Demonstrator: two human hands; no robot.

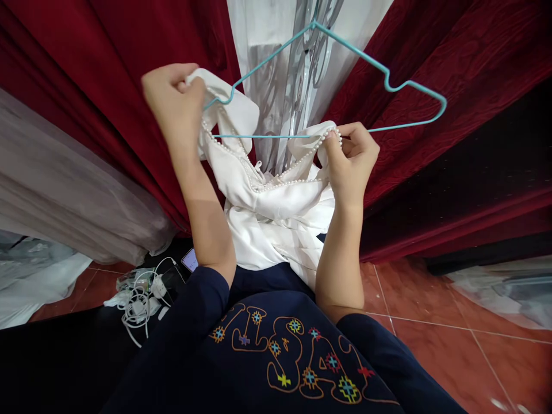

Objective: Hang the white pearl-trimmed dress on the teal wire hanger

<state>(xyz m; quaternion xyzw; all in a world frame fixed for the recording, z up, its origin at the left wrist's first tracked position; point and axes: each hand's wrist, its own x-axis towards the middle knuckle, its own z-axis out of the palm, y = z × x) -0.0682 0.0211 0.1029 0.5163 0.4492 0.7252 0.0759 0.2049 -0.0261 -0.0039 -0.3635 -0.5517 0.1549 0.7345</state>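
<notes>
A white garment (276, 198) with a pearl-beaded neckline hangs between my hands, its lower part bunched against my dark shirt. My left hand (176, 98) pinches the left shoulder, where the end of a light-blue wire hanger (263, 62) passes inside. With thumb and fingers closed, my right hand (351, 152) grips the beaded edge of the other shoulder. The hanger's right end sticks out bare above and beyond my right hand, and its bottom bar runs across behind the neckline opening. At the top, the hanger's hook is cut off by the frame.
Dark red curtains (172, 34) hang on both sides of a silvery scrolled metal piece (304, 86) ahead. White cables and plugs (144, 299) lie on a black surface at lower left, near a lit phone (190, 260). Red tiles (414, 310) cover the floor, with plastic-wrapped items (509, 290) at right.
</notes>
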